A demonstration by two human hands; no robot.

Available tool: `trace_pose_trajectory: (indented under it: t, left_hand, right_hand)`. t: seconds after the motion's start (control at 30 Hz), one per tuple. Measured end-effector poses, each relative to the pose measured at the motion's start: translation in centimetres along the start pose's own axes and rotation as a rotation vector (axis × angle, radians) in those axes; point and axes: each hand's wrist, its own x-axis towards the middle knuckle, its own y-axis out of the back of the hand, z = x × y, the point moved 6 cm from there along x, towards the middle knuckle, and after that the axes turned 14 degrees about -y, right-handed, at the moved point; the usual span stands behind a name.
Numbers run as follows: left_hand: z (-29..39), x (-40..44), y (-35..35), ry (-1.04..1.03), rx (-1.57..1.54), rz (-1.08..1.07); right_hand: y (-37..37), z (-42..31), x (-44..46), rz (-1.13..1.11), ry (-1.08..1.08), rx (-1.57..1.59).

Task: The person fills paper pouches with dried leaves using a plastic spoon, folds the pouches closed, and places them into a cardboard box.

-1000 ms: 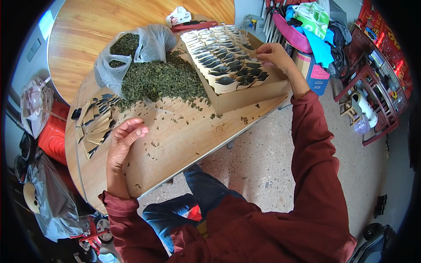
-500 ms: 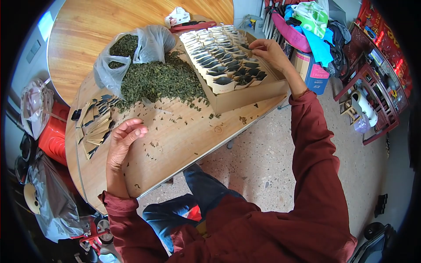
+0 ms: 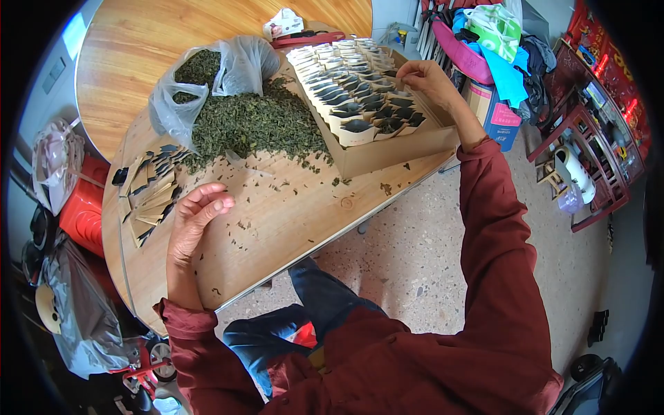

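Note:
Rows of small paper packets (image 3: 360, 90) with dark openings stand upright in a cardboard box (image 3: 387, 153). My right hand (image 3: 430, 84) is at the box's right side, fingertips near the packets' edge; whether it pinches anything is too small to tell. Above the bare wood, my left hand (image 3: 197, 220) hovers with curled fingers and a gap between thumb and fingers, nothing visible in it. Left of it lie loose flat packets (image 3: 152, 190) fanned out. Between them and the box is a heap of dried green leaves (image 3: 256, 128), partly inside a clear plastic bag (image 3: 242, 66).
The wooden table (image 3: 297, 214) has scattered leaf bits. Behind stand a round wooden top (image 3: 152, 41) and a white packet (image 3: 283, 23). A red stool (image 3: 86, 214) is at the left; a blue carton (image 3: 501, 121) and bags (image 3: 492, 31) are at the right.
My right hand has shifted slightly up and left along the box's right side. My left hand has stayed nearly still.

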Motion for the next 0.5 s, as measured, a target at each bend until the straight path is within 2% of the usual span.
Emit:
trace_pose_trajectory:
  t: [0.17,0.5]
  left_hand:
    - [-0.15,-0.02,0.13,-0.001,-0.008,0.004]
    - [-0.17,-0.03,0.08,0.004,-0.012,-0.002]
  right_hand:
    - [-0.22,0.23,-0.52,0.042,-0.143,0.152]
    - [-0.73,0.98,0.00,0.046,-0.137,0.218]
